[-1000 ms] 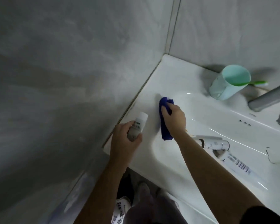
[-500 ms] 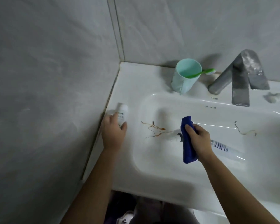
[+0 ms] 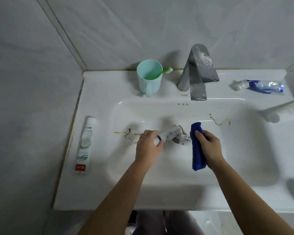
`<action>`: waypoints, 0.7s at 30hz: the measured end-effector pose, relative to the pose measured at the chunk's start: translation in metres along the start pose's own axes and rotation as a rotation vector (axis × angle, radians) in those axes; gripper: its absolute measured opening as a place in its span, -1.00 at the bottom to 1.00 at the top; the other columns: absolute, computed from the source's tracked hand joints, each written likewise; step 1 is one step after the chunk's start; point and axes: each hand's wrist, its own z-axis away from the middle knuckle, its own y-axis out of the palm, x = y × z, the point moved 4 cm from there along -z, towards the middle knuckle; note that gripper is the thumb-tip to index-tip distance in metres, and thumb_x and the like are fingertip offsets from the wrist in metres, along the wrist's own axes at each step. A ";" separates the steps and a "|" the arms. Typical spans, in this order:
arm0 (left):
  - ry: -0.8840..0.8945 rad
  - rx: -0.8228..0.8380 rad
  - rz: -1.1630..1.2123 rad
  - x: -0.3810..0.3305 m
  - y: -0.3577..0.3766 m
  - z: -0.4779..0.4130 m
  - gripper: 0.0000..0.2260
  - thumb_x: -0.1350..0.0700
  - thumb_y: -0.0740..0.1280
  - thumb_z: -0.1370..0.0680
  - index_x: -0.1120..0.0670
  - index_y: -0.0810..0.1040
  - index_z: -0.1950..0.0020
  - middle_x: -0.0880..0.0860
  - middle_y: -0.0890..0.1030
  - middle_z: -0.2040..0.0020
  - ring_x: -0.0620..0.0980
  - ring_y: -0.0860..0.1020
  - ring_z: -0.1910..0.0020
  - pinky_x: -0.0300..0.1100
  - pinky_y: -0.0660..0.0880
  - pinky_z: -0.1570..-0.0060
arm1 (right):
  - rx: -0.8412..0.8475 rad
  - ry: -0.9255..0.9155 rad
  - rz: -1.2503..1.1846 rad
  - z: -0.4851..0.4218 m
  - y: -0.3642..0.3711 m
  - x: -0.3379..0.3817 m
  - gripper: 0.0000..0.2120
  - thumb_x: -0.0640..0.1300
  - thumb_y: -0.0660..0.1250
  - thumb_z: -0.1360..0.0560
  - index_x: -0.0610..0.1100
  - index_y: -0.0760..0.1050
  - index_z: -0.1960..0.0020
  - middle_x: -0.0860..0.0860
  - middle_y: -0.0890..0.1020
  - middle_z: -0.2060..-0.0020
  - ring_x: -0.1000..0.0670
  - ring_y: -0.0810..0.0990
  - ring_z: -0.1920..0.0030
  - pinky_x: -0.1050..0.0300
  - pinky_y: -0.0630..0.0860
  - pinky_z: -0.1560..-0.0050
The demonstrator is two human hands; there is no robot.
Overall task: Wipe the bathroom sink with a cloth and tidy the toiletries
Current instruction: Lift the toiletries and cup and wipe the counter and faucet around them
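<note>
The white sink (image 3: pixel 185 194) has brown streaks (image 3: pixel 126 134) on the basin's left and a thin brown mark (image 3: pixel 219 122) on its right. My left hand (image 3: pixel 147 145) grips a white tube (image 3: pixel 170 134) lying in the basin over the drain. A second white tube (image 3: pixel 185 139) lies under it, partly hidden by my right hand. My right hand (image 3: pixel 208 146) holds a folded blue cloth (image 3: pixel 197 148) upright in the basin. A white toothpaste tube (image 3: pixel 85 145) lies on the left ledge.
A mint cup (image 3: pixel 148 79) with a green toothbrush (image 3: pixel 47 70) stands at the back left of the steel faucet (image 3: pixel 196 78). A blue toothpaste tube (image 3: pixel 260 86) and another white tube (image 3: pixel 285 111) lie on the right ledge. Grey tiled walls close the left and back.
My left hand let go of the toothpaste tube on the left ledge and moved into the basin onto the white tube. The right hand with the cloth shifted slightly right; the view swung right.
</note>
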 end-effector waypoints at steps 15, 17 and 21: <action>-0.062 0.091 -0.565 0.020 0.087 -0.055 -0.59 0.03 0.33 -0.49 0.06 0.36 -0.30 0.10 0.42 -0.22 0.11 0.37 -0.18 -0.09 0.31 -0.14 | -0.053 0.178 -0.153 -0.027 -0.027 -0.038 -0.74 -0.13 0.27 -0.50 -0.37 0.45 0.13 -0.11 0.46 0.30 -0.06 0.37 0.31 0.14 0.33 0.28; -0.077 0.108 -0.570 0.022 0.087 -0.056 -0.63 0.02 0.34 -0.47 0.06 0.41 -0.24 0.10 0.47 -0.16 0.11 0.39 -0.15 -0.08 0.33 -0.11 | -0.047 0.180 -0.153 -0.028 -0.026 -0.036 -0.72 -0.13 0.27 -0.50 -0.39 0.44 0.10 -0.11 0.47 0.29 -0.05 0.38 0.29 0.14 0.34 0.29; -0.142 0.075 -0.373 0.016 0.069 -0.043 -0.64 0.04 0.37 -0.41 0.09 0.49 -0.17 0.14 0.51 -0.05 0.15 0.49 -0.03 -0.09 0.39 0.06 | -0.027 0.171 -0.160 -0.024 -0.023 -0.028 -0.73 -0.13 0.27 -0.50 -0.38 0.44 0.10 -0.11 0.46 0.30 -0.05 0.38 0.31 0.15 0.35 0.30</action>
